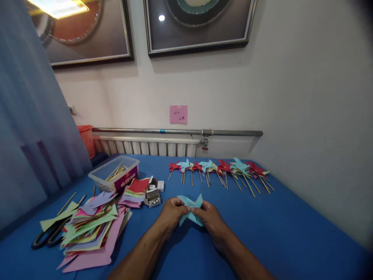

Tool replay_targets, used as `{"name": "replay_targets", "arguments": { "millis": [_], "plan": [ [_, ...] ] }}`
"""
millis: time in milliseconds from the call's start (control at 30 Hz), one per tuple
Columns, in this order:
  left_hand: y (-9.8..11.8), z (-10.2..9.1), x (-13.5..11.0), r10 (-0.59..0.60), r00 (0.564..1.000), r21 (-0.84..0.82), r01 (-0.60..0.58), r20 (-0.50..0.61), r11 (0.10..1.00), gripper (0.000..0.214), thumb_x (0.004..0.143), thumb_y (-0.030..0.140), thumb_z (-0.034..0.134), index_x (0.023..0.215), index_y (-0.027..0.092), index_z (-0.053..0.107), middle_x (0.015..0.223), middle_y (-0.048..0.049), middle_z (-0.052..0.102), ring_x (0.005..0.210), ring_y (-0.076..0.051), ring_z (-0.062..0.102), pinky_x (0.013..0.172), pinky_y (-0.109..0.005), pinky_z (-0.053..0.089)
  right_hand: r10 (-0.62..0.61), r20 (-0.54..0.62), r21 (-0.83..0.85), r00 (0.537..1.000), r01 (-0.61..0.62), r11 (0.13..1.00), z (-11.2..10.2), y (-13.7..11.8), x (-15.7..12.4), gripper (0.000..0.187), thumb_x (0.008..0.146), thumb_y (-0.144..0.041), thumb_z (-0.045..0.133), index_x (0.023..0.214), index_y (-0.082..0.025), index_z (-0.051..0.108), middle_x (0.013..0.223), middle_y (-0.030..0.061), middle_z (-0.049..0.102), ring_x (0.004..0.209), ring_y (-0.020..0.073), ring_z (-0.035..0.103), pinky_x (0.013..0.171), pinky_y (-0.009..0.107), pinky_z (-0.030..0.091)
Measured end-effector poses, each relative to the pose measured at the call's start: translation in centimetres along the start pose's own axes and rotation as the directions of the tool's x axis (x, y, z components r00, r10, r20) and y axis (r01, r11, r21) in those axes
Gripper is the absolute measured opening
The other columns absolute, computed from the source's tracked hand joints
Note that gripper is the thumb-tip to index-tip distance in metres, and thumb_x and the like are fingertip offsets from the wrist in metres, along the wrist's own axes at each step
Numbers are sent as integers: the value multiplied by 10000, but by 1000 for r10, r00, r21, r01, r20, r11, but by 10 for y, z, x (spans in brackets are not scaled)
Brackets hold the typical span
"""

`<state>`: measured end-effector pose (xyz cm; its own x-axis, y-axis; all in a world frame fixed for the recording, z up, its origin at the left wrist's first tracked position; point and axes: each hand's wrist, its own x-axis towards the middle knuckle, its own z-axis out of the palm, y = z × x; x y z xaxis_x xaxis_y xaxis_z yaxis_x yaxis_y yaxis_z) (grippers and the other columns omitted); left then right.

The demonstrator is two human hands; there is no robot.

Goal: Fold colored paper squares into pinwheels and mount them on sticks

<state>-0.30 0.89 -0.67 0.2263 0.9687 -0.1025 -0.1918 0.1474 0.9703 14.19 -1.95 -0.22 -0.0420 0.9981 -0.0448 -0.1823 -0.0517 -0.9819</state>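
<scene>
My left hand [173, 213] and right hand [212, 221] pinch a light blue paper pinwheel [191, 203] from either side over a blue-covered table [271, 237], thumbs nearly meeting at its center. My thumbs partly cover the middle, so I cannot tell what fastens it. Beyond, mounted pinwheels [240, 166] lie in a row on their sticks; to my left sit two small boxes [153, 200], a clear tub [126, 180] of sticks, stacked colored paper [90, 232] and black-handled scissors [36, 246].
</scene>
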Motion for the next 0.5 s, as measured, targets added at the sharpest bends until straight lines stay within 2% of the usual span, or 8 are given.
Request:
{"name": "replay_targets", "arguments": {
  "millis": [267, 367, 433, 500],
  "plan": [
    [2, 2, -1, -6, 1000, 64, 4, 28, 998, 306, 529, 355, 799, 664, 136, 632, 577, 1, 603, 504, -97, 473, 543, -249, 357, 3, -70, -109, 998, -11, 994, -1, 7, 9, 295, 651, -340, 753, 846, -121, 729, 670, 13, 685, 595, 143, 553, 583, 256, 405],
    [3, -3, 0, 0, 999, 120, -6, 54, 993, 323, 566, 404, 792, 665, 148, 620, 567, 12, 579, 507, -96, 454, 540, -245, 345, 6, -57, -98, 998, -11, 995, -1, 6, 8, 293, 653, -337, 748, 852, -124, 728, 669, 10, 683, 594, 142, 554, 584, 255, 408],
    [10, -13, 1, 34, 997, 225, -49, 70, 973, 303, 654, 434, 737, 662, 154, 624, 569, 6, 573, 522, -104, 458, 546, -244, 343, 18, -41, -57, 999, -20, 998, -2, 5, 6, 294, 660, -341, 747, 865, -131, 726, 669, 5, 682, 572, 135, 543, 572, 252, 403],
    [23, -29, 1, 126, 992, 443, -124, 26, 888, 270, 770, 415, 640, 688, 157, 650, 618, -21, 610, 577, -131, 512, 578, -248, 363, 31, -37, -5, 999, -32, 999, -2, 4, 5, 283, 680, -352, 739, 870, -141, 723, 683, 6, 691, 568, 135, 553, 583, 254, 420]
  ]
}}
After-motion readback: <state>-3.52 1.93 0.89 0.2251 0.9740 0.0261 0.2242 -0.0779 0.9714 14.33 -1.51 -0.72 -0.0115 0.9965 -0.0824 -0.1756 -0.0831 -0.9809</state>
